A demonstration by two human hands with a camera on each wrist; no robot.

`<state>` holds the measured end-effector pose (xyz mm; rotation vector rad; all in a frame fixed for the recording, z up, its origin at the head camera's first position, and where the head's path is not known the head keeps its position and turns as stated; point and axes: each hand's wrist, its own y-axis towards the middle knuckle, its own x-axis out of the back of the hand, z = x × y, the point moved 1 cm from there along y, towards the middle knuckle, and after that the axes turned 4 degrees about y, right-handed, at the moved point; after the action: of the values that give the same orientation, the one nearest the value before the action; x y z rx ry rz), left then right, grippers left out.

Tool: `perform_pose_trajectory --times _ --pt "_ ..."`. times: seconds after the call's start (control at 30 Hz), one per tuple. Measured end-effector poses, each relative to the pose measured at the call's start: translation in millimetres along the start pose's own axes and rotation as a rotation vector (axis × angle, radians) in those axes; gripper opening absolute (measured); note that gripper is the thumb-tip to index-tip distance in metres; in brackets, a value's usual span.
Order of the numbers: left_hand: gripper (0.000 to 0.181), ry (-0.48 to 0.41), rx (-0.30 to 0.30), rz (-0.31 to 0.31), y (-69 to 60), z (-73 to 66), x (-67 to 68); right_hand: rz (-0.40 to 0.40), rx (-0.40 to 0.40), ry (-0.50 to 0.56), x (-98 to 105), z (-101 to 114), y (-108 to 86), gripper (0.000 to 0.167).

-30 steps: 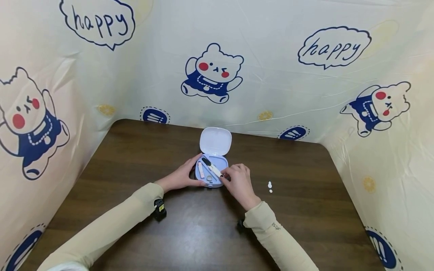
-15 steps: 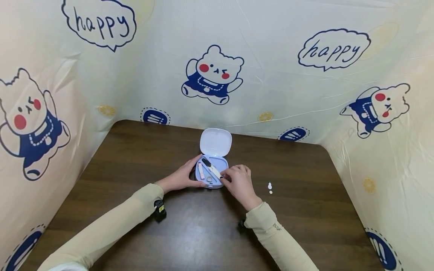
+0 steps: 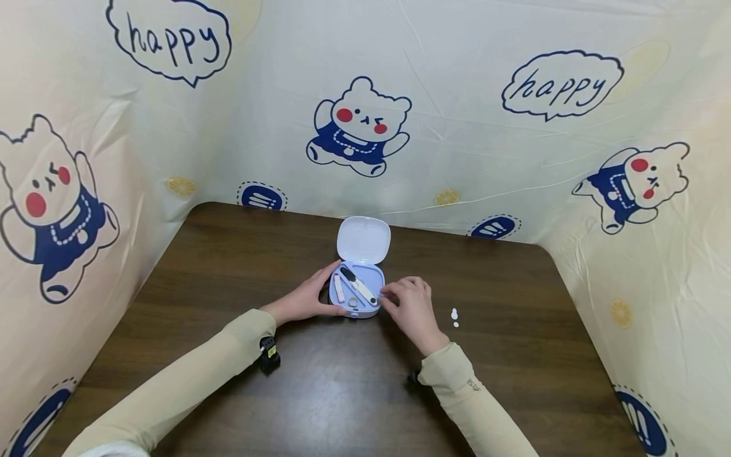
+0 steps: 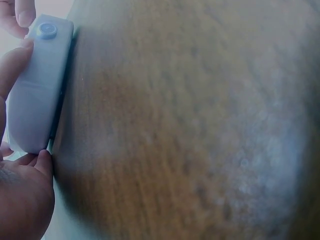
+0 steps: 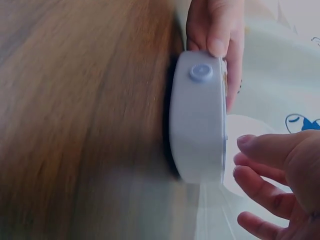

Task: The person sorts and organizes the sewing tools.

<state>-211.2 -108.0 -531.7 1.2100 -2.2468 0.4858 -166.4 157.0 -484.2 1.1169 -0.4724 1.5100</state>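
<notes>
A light blue box [image 3: 374,275] with its white lid [image 3: 363,240] raised stands on the table. Inside lie a slim white tool with a black end [image 3: 358,286], a small pink-and-white stick [image 3: 339,288] and a small round ring-like piece [image 3: 353,302]. My left hand [image 3: 305,295] grips the box's left side, thumb at the front edge and fingers round the back. Beside the right rim is my right hand [image 3: 412,311], its fingers bent loosely. In the right wrist view a gap shows between the right fingertips [image 5: 245,141] and the box [image 5: 197,120]; nothing is between them.
Two small white pieces [image 3: 454,314] lie on the brown table [image 3: 502,355] to the right of my right hand. A printed cloth [image 3: 457,139] hangs behind the table and along both sides.
My right hand has let go of the slim white tool's lower end and drawn back a little to the right. The tool lies in the box. My left hand has stayed put.
</notes>
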Motion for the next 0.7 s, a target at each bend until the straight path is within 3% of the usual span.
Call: perform_pose_trajectory --times 0.4,0.7 --pt "0.115 0.008 -0.01 -0.01 0.9 1.1 -1.2 -0.056 -0.029 -0.017 12 -28 -13.9 0.011" --pt "0.116 -0.008 0.015 0.001 -0.5 -1.2 -0.6 -0.076 -0.056 -0.044 22 -48 -25.9 0.014"
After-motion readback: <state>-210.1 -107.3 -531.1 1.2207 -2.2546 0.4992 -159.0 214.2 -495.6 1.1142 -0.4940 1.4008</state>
